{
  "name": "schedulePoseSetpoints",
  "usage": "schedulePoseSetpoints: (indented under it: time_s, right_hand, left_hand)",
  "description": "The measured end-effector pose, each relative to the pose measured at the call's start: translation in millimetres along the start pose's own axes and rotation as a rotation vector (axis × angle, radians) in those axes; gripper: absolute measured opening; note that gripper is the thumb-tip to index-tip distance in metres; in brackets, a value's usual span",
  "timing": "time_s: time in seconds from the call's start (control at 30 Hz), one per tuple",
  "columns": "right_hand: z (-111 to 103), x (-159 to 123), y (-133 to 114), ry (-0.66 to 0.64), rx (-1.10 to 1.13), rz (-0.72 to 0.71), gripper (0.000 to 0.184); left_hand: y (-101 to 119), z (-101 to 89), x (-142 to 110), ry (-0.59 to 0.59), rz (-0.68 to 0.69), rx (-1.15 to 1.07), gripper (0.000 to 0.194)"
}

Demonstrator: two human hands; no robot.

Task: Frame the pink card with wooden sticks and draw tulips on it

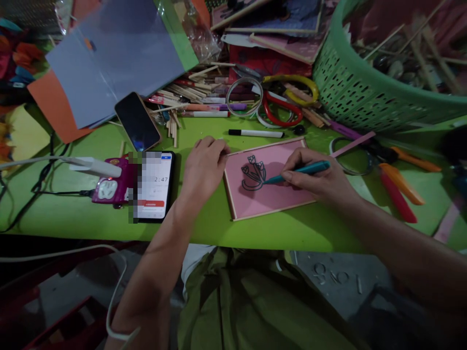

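Observation:
My right hand is closed around a teal marker pen, its tip touching a dark line drawing of flowers. The drawing is on a pink board edged with thin wooden strips, which lies slightly turned on the table. My left hand rests palm down at the board's upper left corner, fingers loosely bent and nothing visible in them; their tips are partly hidden. Above the board lies a white marker with a black cap.
Left of my left hand lie a lit phone, a dark phone and a purple power socket with cables. Wooden sticks, markers, scissors and tape rolls crowd the back. A green basket stands back right; orange-handled pliers lie right.

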State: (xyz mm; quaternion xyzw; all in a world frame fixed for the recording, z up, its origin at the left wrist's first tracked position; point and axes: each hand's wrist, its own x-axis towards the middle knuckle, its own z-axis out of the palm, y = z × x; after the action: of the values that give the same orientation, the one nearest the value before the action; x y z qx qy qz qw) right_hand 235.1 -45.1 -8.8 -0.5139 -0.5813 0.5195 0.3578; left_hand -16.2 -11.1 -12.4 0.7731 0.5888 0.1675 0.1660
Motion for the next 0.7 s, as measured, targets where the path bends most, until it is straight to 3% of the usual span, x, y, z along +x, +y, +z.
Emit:
schedulePoseSetpoints:
  time_s: [0.4,0.7]
  right_hand:
    - [-0.2,1.5,6.5,0.019,0.034,-0.031,0.022]
    - [-2.0,1.8,7.6,0.031,0.059,-0.064,0.033]
  left_hand:
    - [-2.4,1.6,0.3,0.009,0.002,0.01,0.016]
    - [-4.1,-0.7,-0.7,0.005,-0.004,-0.001,0.014]
